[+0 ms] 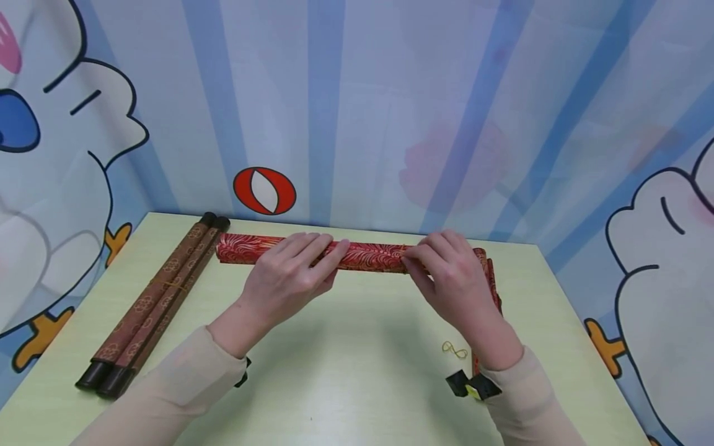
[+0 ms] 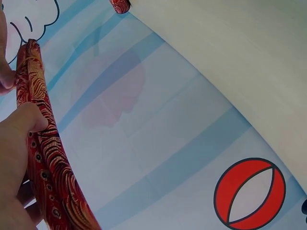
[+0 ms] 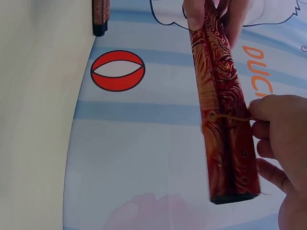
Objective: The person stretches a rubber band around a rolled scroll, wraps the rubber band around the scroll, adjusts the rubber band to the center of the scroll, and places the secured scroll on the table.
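Left grip (image 1: 292, 265) holds one red bundle (image 1: 374, 256), right grip (image 1: 456, 279) pinches one band (image 3: 233, 117)

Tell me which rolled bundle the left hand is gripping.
The red patterned bundle held aloft, the right hand pinching its band. The brown bundle at left and the other red one, partly behind the right arm, lie on the table.

Two brown rolls (image 1: 147, 300) lie on a pale table (image 1: 346, 390) before a striped cartoon backdrop (image 1: 374, 93).

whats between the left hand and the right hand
In the head view, a stretch of the red bundle spans from left hand to right hand.
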Tool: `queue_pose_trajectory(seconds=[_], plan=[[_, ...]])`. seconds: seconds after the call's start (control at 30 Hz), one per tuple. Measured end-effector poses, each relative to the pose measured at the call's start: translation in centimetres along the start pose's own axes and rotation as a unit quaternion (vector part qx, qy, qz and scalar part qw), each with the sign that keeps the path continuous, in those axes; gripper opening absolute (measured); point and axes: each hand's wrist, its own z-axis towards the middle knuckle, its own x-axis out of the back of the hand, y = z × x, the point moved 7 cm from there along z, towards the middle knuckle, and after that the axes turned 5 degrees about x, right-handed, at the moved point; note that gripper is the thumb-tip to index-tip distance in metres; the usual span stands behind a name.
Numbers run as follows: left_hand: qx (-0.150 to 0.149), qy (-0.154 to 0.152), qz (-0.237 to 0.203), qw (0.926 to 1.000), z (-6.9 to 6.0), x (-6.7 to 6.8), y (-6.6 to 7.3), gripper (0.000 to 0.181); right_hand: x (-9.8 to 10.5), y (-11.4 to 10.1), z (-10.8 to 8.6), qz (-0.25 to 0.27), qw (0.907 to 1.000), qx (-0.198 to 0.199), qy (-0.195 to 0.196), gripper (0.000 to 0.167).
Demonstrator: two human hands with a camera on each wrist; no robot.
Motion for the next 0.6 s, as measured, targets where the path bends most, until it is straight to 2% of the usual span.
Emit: queue_pose_trajectory(seconds=[0.13,0.27,0.37,0.5,0.6], plan=[[0.016,-0.008,-0.020,0.9996,0.2,-0.1,-0.2,0.045,0.1,-0.2,0.1,0.021,0.9989,-0.017,0.038,0.009],[0.030,-0.020,-0.030,0.9989,0.3,-0.3,-0.4,0.044,0.2,-0.6,0.0,0.045,0.9965,-0.028,0.065,0.030],[0.039,-0.033,-0.030,0.9982,0.4,-0.4,-0.5,0.044,0.2,-0.9,-0.2,0.074,0.9932,-0.043,0.078,0.035],[0.052,-0.057,-0.029,0.9966,0.6,-0.7,-0.8,0.042,0.0,-1.3,-0.8,0.144,0.9824,-0.074,0.093,0.037],[0.061,-0.074,-0.029,0.9949,0.6,-1.0,-1.0,0.041,-0.3,-1.4,-1.2,0.210,0.9681,-0.103,0.091,0.034]])
